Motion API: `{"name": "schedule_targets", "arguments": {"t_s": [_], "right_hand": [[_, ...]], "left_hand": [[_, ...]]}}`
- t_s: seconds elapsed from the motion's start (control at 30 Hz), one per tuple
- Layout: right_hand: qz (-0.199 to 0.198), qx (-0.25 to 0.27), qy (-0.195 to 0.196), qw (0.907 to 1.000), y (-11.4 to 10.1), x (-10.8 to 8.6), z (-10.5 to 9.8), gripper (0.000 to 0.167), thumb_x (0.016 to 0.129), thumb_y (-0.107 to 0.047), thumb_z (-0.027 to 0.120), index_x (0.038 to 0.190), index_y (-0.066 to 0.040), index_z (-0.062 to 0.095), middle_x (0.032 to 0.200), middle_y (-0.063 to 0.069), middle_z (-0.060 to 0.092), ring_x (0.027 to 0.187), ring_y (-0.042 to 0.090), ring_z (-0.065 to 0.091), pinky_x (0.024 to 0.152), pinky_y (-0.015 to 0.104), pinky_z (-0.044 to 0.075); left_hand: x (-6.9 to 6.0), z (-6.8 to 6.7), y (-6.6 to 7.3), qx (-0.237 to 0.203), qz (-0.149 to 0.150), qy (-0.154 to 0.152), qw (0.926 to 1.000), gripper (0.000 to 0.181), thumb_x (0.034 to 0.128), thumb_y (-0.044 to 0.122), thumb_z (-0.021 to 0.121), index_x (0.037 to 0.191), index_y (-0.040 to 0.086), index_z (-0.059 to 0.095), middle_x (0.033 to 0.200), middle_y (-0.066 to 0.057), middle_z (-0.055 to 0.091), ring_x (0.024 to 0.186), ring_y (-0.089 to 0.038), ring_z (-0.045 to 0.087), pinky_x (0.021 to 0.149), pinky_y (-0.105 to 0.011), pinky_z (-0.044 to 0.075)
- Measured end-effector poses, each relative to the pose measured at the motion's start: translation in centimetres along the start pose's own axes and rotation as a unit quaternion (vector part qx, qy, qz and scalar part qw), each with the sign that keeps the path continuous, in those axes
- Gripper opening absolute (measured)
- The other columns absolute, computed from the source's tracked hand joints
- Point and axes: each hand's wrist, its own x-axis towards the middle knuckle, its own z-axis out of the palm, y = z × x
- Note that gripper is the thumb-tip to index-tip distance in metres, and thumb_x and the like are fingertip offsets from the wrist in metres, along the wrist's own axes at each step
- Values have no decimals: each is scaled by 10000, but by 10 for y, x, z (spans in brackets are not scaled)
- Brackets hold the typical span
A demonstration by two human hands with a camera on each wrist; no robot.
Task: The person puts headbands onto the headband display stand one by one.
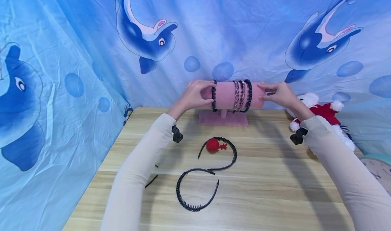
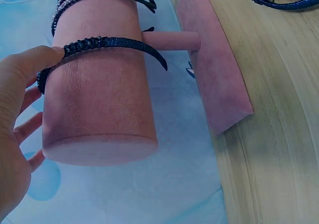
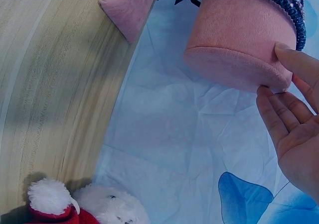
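Observation:
A pink velvet headband stand (image 1: 225,95) with a padded roll on a post stands at the table's back edge. My left hand (image 1: 197,94) is at the roll's left end and pinches a black headband (image 2: 107,44) that sits around it. In the left wrist view the thumb lies on this band; the other fingers are partly hidden behind the roll. My right hand (image 1: 279,94) holds the roll's right end, thumb on its side and fingertips at its end face (image 3: 234,69). Sparkly headbands (image 1: 239,95) and another black headband (image 1: 248,95) circle the roll nearer the right hand.
Two black toothed headbands (image 1: 190,207) lie on the wooden table (image 1: 259,183), with a red pompom-like ornament (image 1: 212,145) by the farther one. Thin black pieces (image 1: 151,181) lie beside the left sleeve. A white plush toy in red (image 1: 327,112) sits at the right, before a blue dolphin curtain (image 1: 244,27).

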Motion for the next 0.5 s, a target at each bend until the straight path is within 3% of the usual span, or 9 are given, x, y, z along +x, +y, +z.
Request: {"name": "schedule_targets", "arguments": {"t_s": [0.5], "right_hand": [[-47,60,45,10000,-1,0,1,569,911,-169,782,1435,-103,569,1561,165,430,1304,384,578,758,5,486]], "left_hand": [[16,8,8,16,124,-164,9998,667,867,384,801,1461,207,555,1538,-18,532,1425,-238,478,1243,-495,281]]}}
